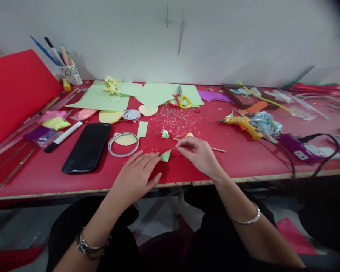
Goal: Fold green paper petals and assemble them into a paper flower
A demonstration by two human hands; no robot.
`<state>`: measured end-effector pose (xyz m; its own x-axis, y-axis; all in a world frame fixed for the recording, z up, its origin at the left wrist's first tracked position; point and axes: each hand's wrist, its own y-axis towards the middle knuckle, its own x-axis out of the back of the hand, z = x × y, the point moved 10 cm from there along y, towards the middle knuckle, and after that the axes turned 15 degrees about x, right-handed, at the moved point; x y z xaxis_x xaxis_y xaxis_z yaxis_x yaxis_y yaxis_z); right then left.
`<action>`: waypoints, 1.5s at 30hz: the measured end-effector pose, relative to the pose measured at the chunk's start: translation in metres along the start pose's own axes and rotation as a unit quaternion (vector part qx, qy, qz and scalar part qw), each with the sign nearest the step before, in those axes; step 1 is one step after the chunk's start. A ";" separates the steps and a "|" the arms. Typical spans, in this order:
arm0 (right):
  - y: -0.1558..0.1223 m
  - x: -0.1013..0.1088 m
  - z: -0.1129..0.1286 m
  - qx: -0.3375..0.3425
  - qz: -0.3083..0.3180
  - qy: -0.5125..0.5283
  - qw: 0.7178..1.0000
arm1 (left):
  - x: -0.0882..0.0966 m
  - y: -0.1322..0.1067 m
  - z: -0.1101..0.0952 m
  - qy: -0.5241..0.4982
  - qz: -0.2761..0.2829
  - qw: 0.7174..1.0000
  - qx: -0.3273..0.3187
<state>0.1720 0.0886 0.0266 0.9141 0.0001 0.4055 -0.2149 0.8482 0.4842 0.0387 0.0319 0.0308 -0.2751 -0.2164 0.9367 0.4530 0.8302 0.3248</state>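
My left hand (140, 175) lies on the red table with its fingers stretched out, the fingertips at the edge of a small green paper piece (166, 156). My right hand (197, 153) is closed in a pinch on a thin stick (173, 148), whose tip touches that paper. Just beyond sits a small crumpled green paper bit (165, 134). A pale wooden stick (217, 150) lies partly behind my right hand, with a yellow paper scrap (189, 135) close by. A green paper strip (142, 129) rests beside a roll of tape (110, 148).
A black phone (87, 148) and a marker (64, 136) lie to the left. Red-and-yellow scissors or pliers (179, 99) rest on green sheets (155, 92) at the back, before scattered shavings. On the right are a yellow glue gun (242, 124) and a purple power strip (296, 147) with cords.
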 end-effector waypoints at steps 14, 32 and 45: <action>-0.003 -0.022 0.019 -0.015 0.081 0.035 0.996 | -0.008 -0.001 -0.008 -0.036 0.050 0.998 0.000; -0.009 -0.043 0.017 0.022 0.225 -0.046 0.973 | 0.007 -0.002 -0.010 -0.064 -0.025 0.996 -0.059; -0.005 -0.043 0.017 0.011 0.204 0.006 0.979 | 0.006 0.001 -0.006 -0.091 -0.002 0.995 -0.043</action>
<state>0.1281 0.0749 0.0203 0.7550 0.3419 0.5596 -0.5694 0.7650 0.3008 0.0424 0.0284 0.0380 -0.4234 -0.1167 0.8984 0.5202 0.7805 0.3466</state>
